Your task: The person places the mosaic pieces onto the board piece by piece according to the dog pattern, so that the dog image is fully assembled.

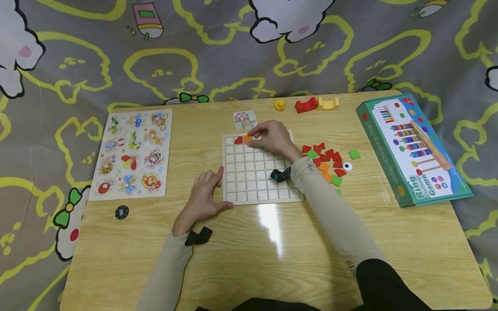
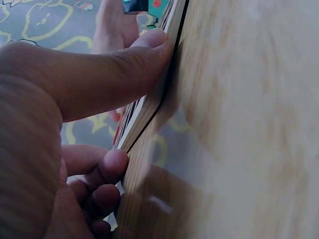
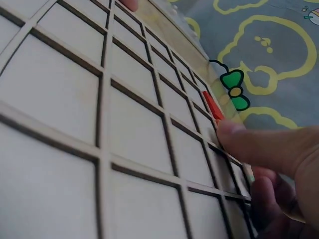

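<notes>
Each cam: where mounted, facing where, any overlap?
Head: worn on the head, facing forward and down at the gridded board; left hand, right hand and forearms show.
Left wrist: on that wrist, facing the board's edge; left hand close up, right hand beyond.
Right wrist: on that wrist, looking across the board; right hand, another fingertip at top.
Head and right wrist share the red piece.

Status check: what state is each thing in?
Grid: flat, mostly unfilled
Red piece: in grid's top row
Orange piece: beside red piece
Left hand: touching grid's edge
Right hand: at orange piece, grip unclear
Loose pieces: scattered
Box: closed, flat
Puzzle: flat, pictures up
Card: flat, picture up
Chip: flat
Red stand: hollow up
Yellow stand: hollow up
</notes>
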Available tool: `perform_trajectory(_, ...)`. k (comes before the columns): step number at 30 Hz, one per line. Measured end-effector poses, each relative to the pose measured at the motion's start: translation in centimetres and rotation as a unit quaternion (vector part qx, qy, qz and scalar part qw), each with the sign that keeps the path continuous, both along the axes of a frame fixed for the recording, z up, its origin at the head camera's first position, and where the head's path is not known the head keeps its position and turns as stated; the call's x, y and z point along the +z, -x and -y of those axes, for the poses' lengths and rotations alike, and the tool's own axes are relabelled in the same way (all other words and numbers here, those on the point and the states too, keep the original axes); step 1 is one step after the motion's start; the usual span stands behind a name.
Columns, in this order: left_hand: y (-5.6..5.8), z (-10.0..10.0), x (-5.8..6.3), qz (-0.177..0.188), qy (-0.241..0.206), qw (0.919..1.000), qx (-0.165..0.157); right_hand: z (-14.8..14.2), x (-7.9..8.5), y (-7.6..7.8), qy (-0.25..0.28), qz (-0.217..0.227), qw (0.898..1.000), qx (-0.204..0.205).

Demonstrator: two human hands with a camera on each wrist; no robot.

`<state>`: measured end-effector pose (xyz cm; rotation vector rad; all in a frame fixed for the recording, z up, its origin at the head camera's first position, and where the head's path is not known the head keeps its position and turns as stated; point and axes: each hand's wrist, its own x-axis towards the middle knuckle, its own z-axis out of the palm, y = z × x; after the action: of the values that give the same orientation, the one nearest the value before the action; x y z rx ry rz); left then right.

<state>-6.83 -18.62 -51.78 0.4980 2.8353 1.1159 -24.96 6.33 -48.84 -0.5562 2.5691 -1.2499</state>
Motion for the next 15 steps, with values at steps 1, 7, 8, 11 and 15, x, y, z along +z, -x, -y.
perform_trajectory(1, -0.1, -0.1, 0.0, 0.001, 0.0, 1.0, 0.001, -0.3, 0.1, -0.1, 0.014, 0.003, 1.0, 0.002)
perform_trajectory(7, -0.2, -0.3, 0.2, 0.004, 0.003, 1.0, 0.004, -3.7, 2.0, -0.5, 0.034, 0.002, 0.999, -0.014)
perform_trajectory(8, -0.2, -0.3, 0.1, 0.005, 0.004, 1.0, 0.004, -4.5, 2.4, -0.5, 0.023, -0.002, 1.0, -0.017)
perform_trajectory(11, -0.3, -0.3, 0.0, 0.005, 0.009, 0.9999, 0.004, -7.6, 3.2, -0.9, -0.02, -0.009, 0.999, -0.026)
perform_trajectory(15, -0.4, -0.2, -0.1, -0.005, 0.01, 0.9999, 0.002, -11.6, 3.3, -1.7, -0.079, -0.007, 0.996, -0.046)
